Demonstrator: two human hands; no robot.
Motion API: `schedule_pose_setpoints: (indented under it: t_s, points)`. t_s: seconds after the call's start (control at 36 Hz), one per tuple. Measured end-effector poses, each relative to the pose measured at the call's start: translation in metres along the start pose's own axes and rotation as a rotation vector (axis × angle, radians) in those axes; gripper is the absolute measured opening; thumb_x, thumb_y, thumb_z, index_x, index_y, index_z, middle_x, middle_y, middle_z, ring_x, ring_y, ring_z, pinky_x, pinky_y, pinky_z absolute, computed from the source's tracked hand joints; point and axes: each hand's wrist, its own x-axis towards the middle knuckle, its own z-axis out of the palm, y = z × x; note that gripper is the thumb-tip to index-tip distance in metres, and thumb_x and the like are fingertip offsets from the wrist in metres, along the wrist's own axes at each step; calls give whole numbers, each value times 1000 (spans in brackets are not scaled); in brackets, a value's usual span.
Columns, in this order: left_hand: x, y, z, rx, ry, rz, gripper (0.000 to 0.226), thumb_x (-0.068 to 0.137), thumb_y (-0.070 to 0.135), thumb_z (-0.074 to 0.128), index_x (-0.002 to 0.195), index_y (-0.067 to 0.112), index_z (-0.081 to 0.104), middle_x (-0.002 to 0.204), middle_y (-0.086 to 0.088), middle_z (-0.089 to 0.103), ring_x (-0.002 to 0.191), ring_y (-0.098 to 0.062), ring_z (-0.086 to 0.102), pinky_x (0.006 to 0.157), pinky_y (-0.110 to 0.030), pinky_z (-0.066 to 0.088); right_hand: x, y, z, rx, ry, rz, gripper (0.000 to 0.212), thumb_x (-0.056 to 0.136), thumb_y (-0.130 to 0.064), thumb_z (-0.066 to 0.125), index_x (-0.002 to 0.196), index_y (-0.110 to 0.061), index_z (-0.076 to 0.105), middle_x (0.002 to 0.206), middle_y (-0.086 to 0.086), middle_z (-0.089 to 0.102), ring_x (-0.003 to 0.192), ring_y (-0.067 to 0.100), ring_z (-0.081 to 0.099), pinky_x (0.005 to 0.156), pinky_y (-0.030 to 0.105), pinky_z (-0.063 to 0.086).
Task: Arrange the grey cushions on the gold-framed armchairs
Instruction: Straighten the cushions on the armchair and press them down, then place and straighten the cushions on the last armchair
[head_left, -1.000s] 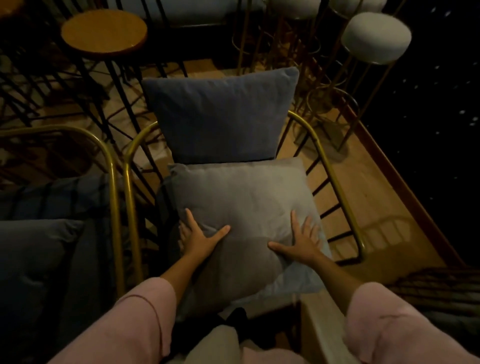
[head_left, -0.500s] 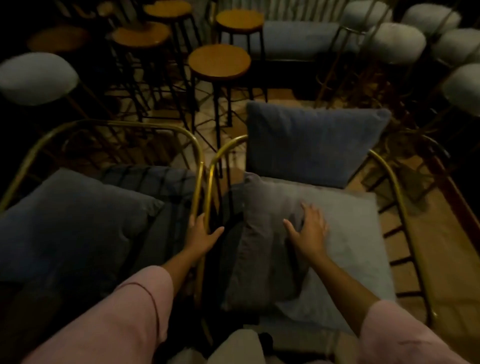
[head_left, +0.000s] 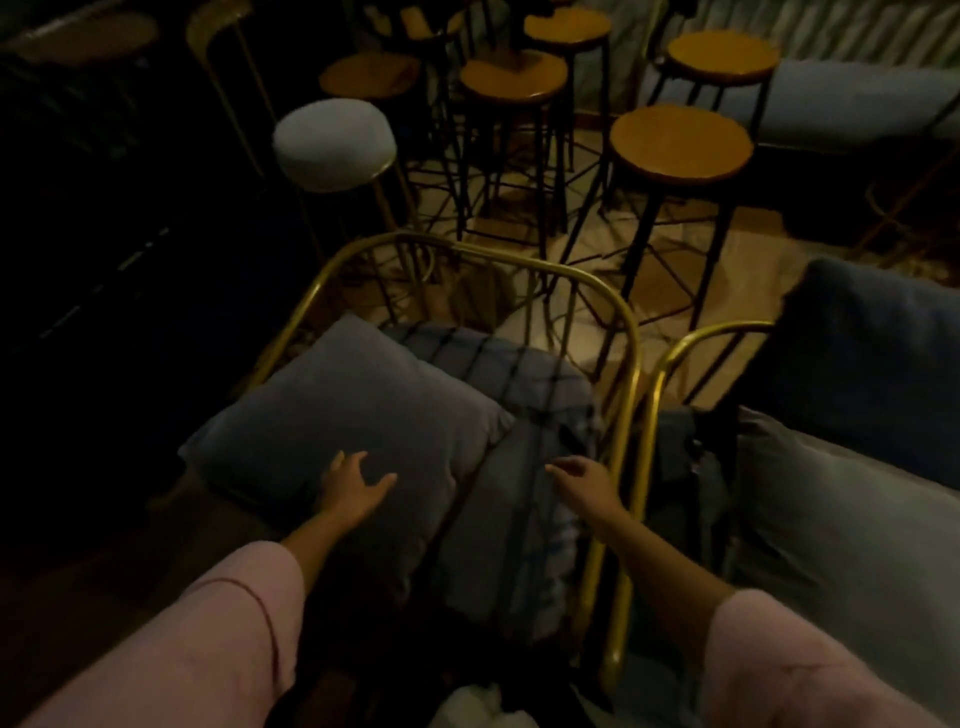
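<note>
In the dim room the person's left hand (head_left: 353, 488) lies flat, its grip wide and fingers spread, on a grey cushion (head_left: 332, 421) that sits tilted on the seat pad (head_left: 519, 467) of the left chair (head_left: 626, 364). The right hand (head_left: 584, 480) hovers over that pad just inside the gold arm rail, grip loose and holding nothing. Further right, touching rail to rail, the second chair (head_left: 670, 358) has a pale cushion (head_left: 841, 514) on its seat and a darker one (head_left: 872, 358) standing behind; stools (head_left: 680, 140) crowd beyond.

Both hands off right chair; left hand (head_left: 353, 488) on loose cushion (head_left: 332, 421) (left chair)
</note>
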Motion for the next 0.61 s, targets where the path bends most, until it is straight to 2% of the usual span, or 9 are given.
schedule_pose_setpoints:
  t_s: [0.14, 0.19, 0.25, 0.31, 0.33, 0.39, 0.47, 0.53, 0.61]
  points:
    - [75, -32, -56, 168, 52, 40, 73, 84, 39, 69, 144, 10, 39, 158, -18, 24, 146, -37, 22, 119, -51, 25, 35, -13, 88, 79, -97, 179, 39, 87, -21, 72, 115, 5, 65, 95, 13, 62, 66, 11, 52, 58, 23, 41]
    - [109, -43, -74, 198, 93, 63, 74, 83, 38, 71, 144, 10, 39, 158, -19, 22, 146, -38, 21, 119, -51, 23, 48, -11, 119, 91, -109, 214, 50, 76, -42, 78, 110, -7, 64, 89, 8, 59, 65, 12, 51, 54, 17, 39]
    - [141, -51, -90, 189, 115, 69, 75, 82, 34, 73, 144, 8, 39, 158, -20, 21, 146, -39, 20, 119, -51, 22, 54, -9, 148, 105, -128, 260, 53, 69, -50, 81, 102, -17, 56, 85, 4, 57, 69, 14, 53, 51, 16, 38]
    - [168, -58, -102, 182, 135, 81, 77, 81, 33, 75, 143, 6, 39, 155, -23, 26, 143, -42, 26, 118, -52, 26, 54, -11, 173, 167, -110, 296, 41, 76, -46, 78, 93, -15, 59, 76, -1, 59, 74, 17, 55, 52, 18, 41]
    - [180, -62, -107, 194, 140, 89, 80, 79, 37, 76, 143, 6, 40, 153, -24, 31, 140, -43, 30, 115, -52, 29, 56, -9, 185, 189, -115, 289, 45, 76, -48, 76, 90, -7, 65, 74, 0, 61, 74, 18, 56, 52, 19, 43]
    - [199, -67, -113, 237, 130, 82, 92, 70, 50, 78, 143, 9, 40, 147, -25, 39, 135, -44, 38, 111, -54, 36, 58, -4, 209, 228, -152, 301, 72, 71, -55, 78, 109, 6, 68, 94, 6, 69, 86, 19, 62, 64, 24, 48]
    - [221, -78, -114, 266, 86, 54, 118, 50, 77, 73, 145, 19, 34, 149, -20, 39, 136, -43, 38, 111, -55, 36, 60, 2, 241, 410, -117, 321, 112, 52, -65, 84, 141, -8, 48, 139, 10, 58, 122, 26, 58, 96, 37, 51]
    - [231, -87, -111, 307, 90, 77, 130, 40, 88, 65, 147, 25, 27, 151, -17, 37, 138, -42, 35, 112, -56, 34, 61, -5, 253, 486, -60, 394, 121, 55, -57, 87, 151, -12, 29, 152, 9, 42, 134, 31, 48, 107, 45, 45]
    - [239, -91, -104, 332, 81, 94, 137, 39, 88, 66, 150, 27, 14, 156, -14, 28, 142, -40, 28, 115, -55, 28, 70, -4, 264, 543, 19, 479, 123, 63, -45, 88, 155, -15, 14, 158, 10, 31, 139, 34, 40, 111, 49, 40]
